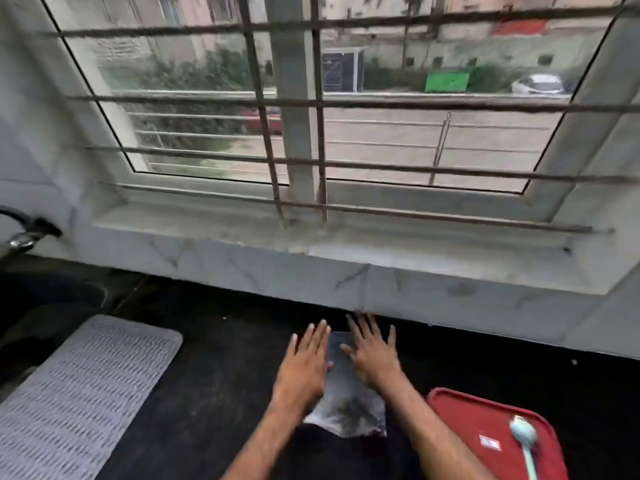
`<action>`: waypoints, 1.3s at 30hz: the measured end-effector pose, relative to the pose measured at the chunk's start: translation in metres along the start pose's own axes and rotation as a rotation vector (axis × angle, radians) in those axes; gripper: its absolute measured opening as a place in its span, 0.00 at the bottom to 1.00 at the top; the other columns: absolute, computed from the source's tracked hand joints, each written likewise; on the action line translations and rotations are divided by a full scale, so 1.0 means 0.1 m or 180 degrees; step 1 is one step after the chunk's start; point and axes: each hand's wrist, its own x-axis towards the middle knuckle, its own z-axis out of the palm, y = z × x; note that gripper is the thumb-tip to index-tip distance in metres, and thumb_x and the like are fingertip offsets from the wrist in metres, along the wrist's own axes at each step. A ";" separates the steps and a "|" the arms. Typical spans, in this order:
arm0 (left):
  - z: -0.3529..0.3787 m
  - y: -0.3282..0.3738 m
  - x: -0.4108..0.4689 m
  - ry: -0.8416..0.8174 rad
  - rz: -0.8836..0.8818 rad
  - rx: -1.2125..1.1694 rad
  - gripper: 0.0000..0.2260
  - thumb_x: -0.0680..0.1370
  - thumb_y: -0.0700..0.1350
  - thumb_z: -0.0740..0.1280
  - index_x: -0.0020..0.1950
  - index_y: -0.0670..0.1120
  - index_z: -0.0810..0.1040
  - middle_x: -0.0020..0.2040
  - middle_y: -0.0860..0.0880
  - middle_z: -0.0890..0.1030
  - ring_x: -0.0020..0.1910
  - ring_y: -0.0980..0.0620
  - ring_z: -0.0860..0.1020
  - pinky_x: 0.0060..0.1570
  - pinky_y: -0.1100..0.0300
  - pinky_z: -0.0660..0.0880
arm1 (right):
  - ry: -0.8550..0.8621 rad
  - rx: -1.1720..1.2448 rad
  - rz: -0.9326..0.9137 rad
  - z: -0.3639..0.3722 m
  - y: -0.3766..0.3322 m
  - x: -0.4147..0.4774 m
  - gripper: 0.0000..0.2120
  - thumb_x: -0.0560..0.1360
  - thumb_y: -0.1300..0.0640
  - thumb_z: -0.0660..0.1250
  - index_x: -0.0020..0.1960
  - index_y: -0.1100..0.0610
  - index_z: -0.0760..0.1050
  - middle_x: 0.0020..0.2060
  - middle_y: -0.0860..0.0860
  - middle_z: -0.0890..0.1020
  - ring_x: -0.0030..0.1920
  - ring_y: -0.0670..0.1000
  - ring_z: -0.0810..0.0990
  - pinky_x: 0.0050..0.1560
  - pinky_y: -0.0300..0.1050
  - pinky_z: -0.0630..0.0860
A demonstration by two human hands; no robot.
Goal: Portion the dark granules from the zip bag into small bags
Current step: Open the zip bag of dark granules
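A clear plastic bag [346,400] lies flat on the black counter [214,368], with dark granules gathered at its near end. My left hand [306,362] rests flat on the bag's left edge, fingers spread. On the right edge lies my right hand [372,351], also flat, its fingertips close to the marble wall. Neither hand grips anything. The frame is blurred, so the bag's zip is not clear.
A red tray [491,420] at the lower right carries a pale blue scoop [524,441]. A grey ribbed mat [79,386] lies at the left. A tap [27,230] shows at the far left. A marble sill [311,244] and barred window stand behind.
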 end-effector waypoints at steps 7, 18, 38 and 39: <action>0.87 -0.14 -0.13 -0.0814 0.0696 -0.0675 0.28 0.75 0.58 0.55 0.69 0.46 0.76 0.70 0.50 0.74 0.65 0.51 0.78 0.69 0.59 0.65 | -0.0281 -0.0034 0.0100 0.57 0.00 0.23 0.31 0.83 0.44 0.51 0.81 0.50 0.44 0.81 0.48 0.46 0.80 0.51 0.44 0.75 0.65 0.43; 0.26 -0.30 0.03 -0.0769 0.0614 -0.0863 0.19 0.83 0.54 0.52 0.70 0.52 0.71 0.71 0.54 0.73 0.69 0.52 0.71 0.70 0.54 0.65 | -0.0099 0.0173 0.0236 0.11 -0.17 -0.17 0.15 0.79 0.52 0.58 0.63 0.52 0.72 0.63 0.52 0.76 0.68 0.54 0.71 0.73 0.70 0.53; -0.67 0.80 -0.74 0.0565 -0.2569 -0.4828 0.14 0.81 0.35 0.57 0.39 0.41 0.77 0.35 0.44 0.79 0.33 0.52 0.75 0.34 0.60 0.73 | 0.0887 0.1190 -0.0293 -0.55 -0.51 -1.57 0.11 0.79 0.51 0.62 0.60 0.49 0.73 0.54 0.48 0.82 0.54 0.52 0.81 0.51 0.48 0.75; -0.69 0.85 -0.79 0.0662 -0.2598 -0.4864 0.14 0.82 0.37 0.56 0.39 0.40 0.76 0.33 0.45 0.78 0.32 0.52 0.75 0.34 0.59 0.72 | 0.0920 0.1470 -0.0218 -0.52 -0.53 -1.62 0.05 0.78 0.53 0.62 0.53 0.49 0.73 0.48 0.48 0.82 0.49 0.52 0.82 0.45 0.47 0.74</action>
